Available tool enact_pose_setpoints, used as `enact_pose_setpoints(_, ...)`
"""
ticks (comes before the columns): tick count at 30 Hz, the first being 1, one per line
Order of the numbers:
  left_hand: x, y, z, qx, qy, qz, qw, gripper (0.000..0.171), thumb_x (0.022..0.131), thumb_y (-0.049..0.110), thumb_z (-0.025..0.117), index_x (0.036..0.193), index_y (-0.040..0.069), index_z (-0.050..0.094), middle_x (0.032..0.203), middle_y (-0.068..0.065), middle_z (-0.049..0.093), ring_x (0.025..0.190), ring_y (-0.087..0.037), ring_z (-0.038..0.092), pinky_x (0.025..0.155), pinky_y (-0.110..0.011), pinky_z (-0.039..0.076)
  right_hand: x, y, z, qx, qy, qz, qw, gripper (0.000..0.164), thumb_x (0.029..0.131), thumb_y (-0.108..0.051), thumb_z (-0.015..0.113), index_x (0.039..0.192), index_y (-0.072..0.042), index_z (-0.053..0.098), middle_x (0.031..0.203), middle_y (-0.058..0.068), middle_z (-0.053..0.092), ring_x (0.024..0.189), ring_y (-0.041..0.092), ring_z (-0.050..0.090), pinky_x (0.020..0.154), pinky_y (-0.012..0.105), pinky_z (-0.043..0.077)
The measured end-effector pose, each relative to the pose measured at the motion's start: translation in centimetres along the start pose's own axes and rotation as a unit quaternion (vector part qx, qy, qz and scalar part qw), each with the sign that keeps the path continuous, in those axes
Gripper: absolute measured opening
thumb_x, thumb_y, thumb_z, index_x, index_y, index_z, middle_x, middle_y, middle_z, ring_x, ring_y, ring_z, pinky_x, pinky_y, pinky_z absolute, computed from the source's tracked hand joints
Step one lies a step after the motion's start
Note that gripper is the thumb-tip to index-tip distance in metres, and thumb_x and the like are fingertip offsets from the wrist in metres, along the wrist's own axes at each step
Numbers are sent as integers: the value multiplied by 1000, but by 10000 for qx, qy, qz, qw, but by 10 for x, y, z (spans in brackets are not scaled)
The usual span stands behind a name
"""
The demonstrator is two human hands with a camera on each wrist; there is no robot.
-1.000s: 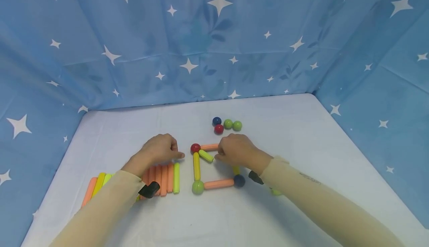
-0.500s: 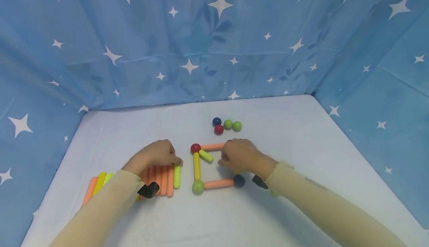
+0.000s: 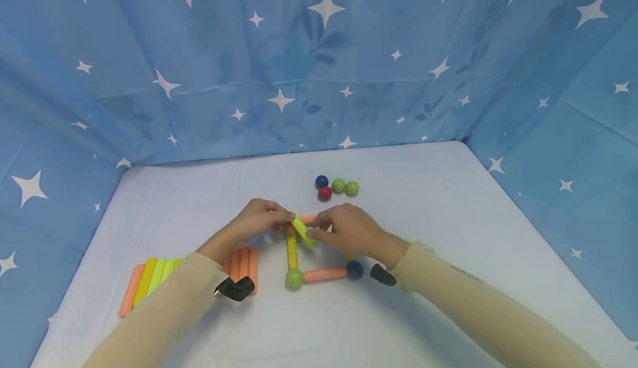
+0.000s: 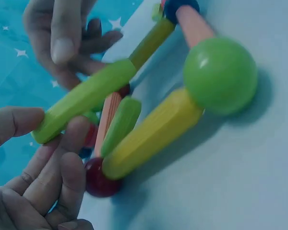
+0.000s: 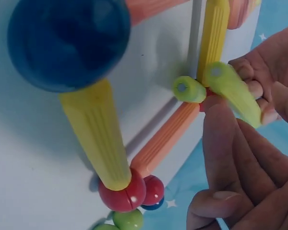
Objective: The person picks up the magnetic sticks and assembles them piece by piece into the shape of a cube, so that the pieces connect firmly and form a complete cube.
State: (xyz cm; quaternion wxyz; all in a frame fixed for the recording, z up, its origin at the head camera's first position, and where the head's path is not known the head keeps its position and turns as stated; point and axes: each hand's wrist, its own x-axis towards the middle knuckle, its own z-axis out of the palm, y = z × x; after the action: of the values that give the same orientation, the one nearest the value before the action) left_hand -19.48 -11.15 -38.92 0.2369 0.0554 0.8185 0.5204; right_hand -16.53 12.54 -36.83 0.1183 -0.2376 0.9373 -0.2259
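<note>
My left hand (image 3: 256, 221) pinches one end of a yellow-green magnetic stick (image 4: 86, 93) between thumb and fingers, holding it tilted above a square frame. Close to the stick's other end is my right hand (image 5: 249, 182), its fingers extended and not closed round it. The frame joins a green ball (image 3: 294, 279), a dark blue ball (image 3: 355, 269) and two red balls, one red ball (image 4: 103, 178) below my left hand and another red ball (image 5: 122, 191) in the right wrist view. Yellow and orange sticks form its sides. A yellow-green stick (image 4: 122, 124) rises at the left red ball.
Left of the frame lies a row of sticks (image 3: 157, 276) in orange, yellow and yellow-green, partly under my left forearm. Behind the frame sit loose balls: a blue ball (image 3: 321, 182), a red ball (image 3: 324, 193) and two green balls (image 3: 345, 187). A star-patterned curtain (image 3: 279, 52) borders the white table.
My left hand took the yellow-green stick from the right end of the row and carried it right, over the frame's left red ball. My right hand shifted slightly left towards it.
</note>
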Motion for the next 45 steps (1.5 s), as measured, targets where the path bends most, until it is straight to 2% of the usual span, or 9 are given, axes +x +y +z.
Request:
enact_pose_setpoints(7, 7, 1, 15, -228, -193, 284, 9992, 27, 94, 32, 71, 107, 9, 78, 97, -6, 77, 90, -22, 65, 92, -42, 42, 1, 5, 1, -210, 16, 189, 9996, 27, 92, -36, 76, 111, -17, 77, 86, -16, 70, 69, 6, 58, 67, 28, 49)
enact_pose_setpoints(11, 8, 1, 18, 759, 69, 1243, 9893, 20, 94, 28, 75, 107, 14, 79, 101, 1, 75, 92, -21, 64, 83, -39, 49, -2, 12, -3, -444, -128, 385, 9982, 21, 89, -31, 77, 102, -15, 78, 78, -13, 67, 66, 8, 58, 67, 29, 50)
enact_pose_setpoints(13, 9, -1, 20, 1809, 269, 1891, 9648, 14, 92, 25, 76, 103, 17, 81, 107, 2, 72, 100, -22, 62, 87, -40, 49, -3, 15, -5, -605, -302, 493, 9965, 17, 87, -29, 78, 97, -15, 79, 74, -12, 65, 65, 9, 58, 66, 29, 50)
enact_pose_setpoints(17, 11, -3, 26, 3519, 338, 2811, 8922, 14, 94, 23, 75, 105, 18, 81, 128, -9, 64, 124, -32, 53, 103, -52, 40, -5, 17, -4, -746, -694, 558, 9932, 11, 86, -26, 78, 90, -16, 79, 70, -12, 63, 64, 10, 58, 66, 30, 50)
enact_pose_setpoints(18, 12, -4, 28, 3762, 236, 2831, 8819, 17, 94, 25, 74, 108, 19, 81, 134, -10, 60, 130, -34, 48, 106, -55, 37, -5, 18, -4, -797, -744, 539, 9926, 11, 85, -27, 78, 90, -17, 79, 71, -13, 63, 65, 10, 58, 66, 29, 50)
enact_pose_setpoints(20, 13, -4, 32, 3976, -25, 2717, 8764, 22, 95, 26, 72, 116, 20, 79, 144, -13, 53, 140, -36, 38, 109, -58, 33, -6, 18, -1, -836, -817, 483, 9920, 11, 85, -27, 79, 89, -17, 79, 69, -12, 62, 65, 10, 58, 64, 29, 50)
enact_pose_setpoints(26, 13, -1, 38, 4245, -557, 2231, 8757, 27, 94, 24, 73, 121, 25, 75, 158, -13, 37, 150, -37, 21, 116, -55, 25, -7, 17, 3, -940, -896, 432, 9906, 10, 84, -27, 79, 84, -17, 80, 64, -12, 61, 62, 10, 58, 62, 29, 50)
enact_pose_setpoints(38, 15, -1, 33, 3368, -666, 2174, 9137, 19, 94, 19, 74, 114, 18, 75, 144, -11, 53, 134, -30, 47, 112, -45, 36, -9, 17, 3, -963, -888, 523, 9900, 10, 82, -28, 80, 83, -18, 79, 63, -12, 60, 63, 13, 57, 62, 30, 48)
enact_pose_setpoints(45, 13, -2, 32, 3364, -705, 2281, 9109, 22, 95, 19, 74, 116, 16, 76, 141, -11, 55, 133, -29, 49, 111, -45, 37, -10, 18, 4, -868, -908, 453, 9910, 14, 84, -29, 79, 92, -17, 80, 68, -13, 64, 66, 11, 59, 66, 31, 50)
